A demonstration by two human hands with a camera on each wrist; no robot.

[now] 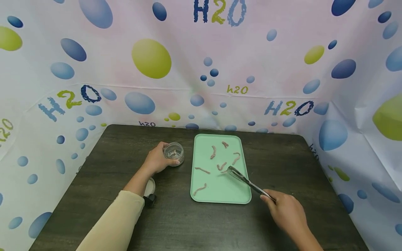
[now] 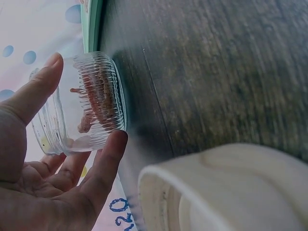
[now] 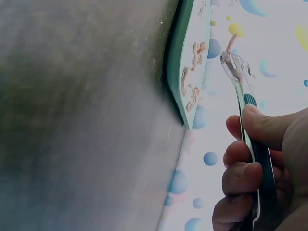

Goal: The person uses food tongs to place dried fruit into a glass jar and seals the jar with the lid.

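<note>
My left hand grips a small clear glass jar, thumb on one side and fingers on the other. Through the ribbed glass in the left wrist view, brownish-pink worms show inside. My right hand holds metal tongs with dark grips, fingers curled round the handle. At the tongs' tips, over the tray, a thin pink worm sticks out. Several more worms lie scattered on the light green tray, some curved, some nearly straight.
A whitish round lid lies on the dark wooden table, partly behind my left forearm. The tray sits mid-table, right of the jar. A printed sheet with blue and green bubbles hangs behind and around the table.
</note>
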